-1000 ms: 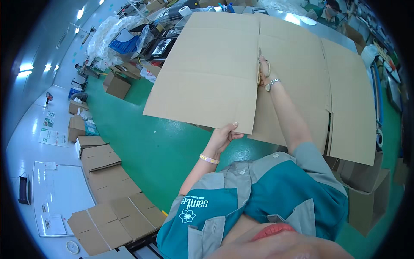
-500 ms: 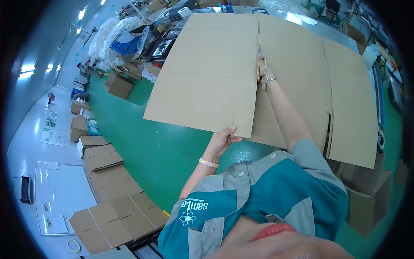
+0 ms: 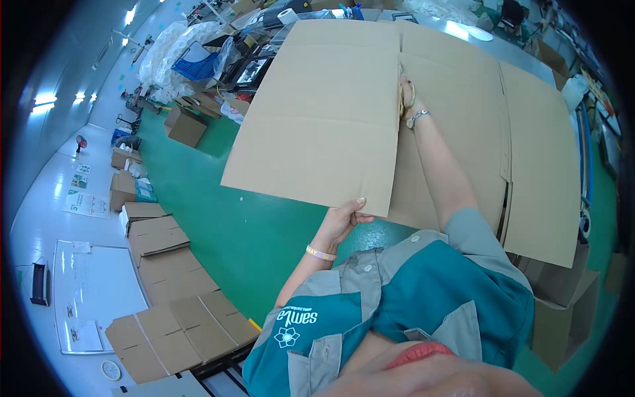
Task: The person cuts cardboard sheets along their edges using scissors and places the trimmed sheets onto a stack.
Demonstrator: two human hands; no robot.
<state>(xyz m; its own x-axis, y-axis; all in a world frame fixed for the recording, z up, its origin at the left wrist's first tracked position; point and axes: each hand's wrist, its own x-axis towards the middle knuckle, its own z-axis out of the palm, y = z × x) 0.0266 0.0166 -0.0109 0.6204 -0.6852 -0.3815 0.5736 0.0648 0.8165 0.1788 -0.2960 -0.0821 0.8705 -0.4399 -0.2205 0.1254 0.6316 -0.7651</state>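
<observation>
A large brown cardboard sheet with folds spreads before me. Its left panel (image 3: 324, 112) projects past the table edge, over the floor. My left hand (image 3: 344, 221) pinches this panel's near edge close to its right corner, thumb on top. In my right hand (image 3: 409, 99) is a pair of scissors (image 3: 402, 104) with gold-coloured handles, fingers through the loops. The blades point away from me, at the slit between the left panel and the middle panel (image 3: 456, 99); they are mostly hidden there. A further panel (image 3: 539, 165) lies to the right.
Flattened cardboard boxes (image 3: 178, 337) lie at the lower left. An open carton (image 3: 562, 317) stands below the sheet at the right. Beyond the sheet are a blue basket (image 3: 197, 66), bubble wrap and a screen (image 3: 253, 71). Another person (image 3: 512, 16) is at the far right.
My right hand with the scissors has moved slightly farther from me along the slit. My left hand keeps its hold on the near edge. The whole view has shifted a little.
</observation>
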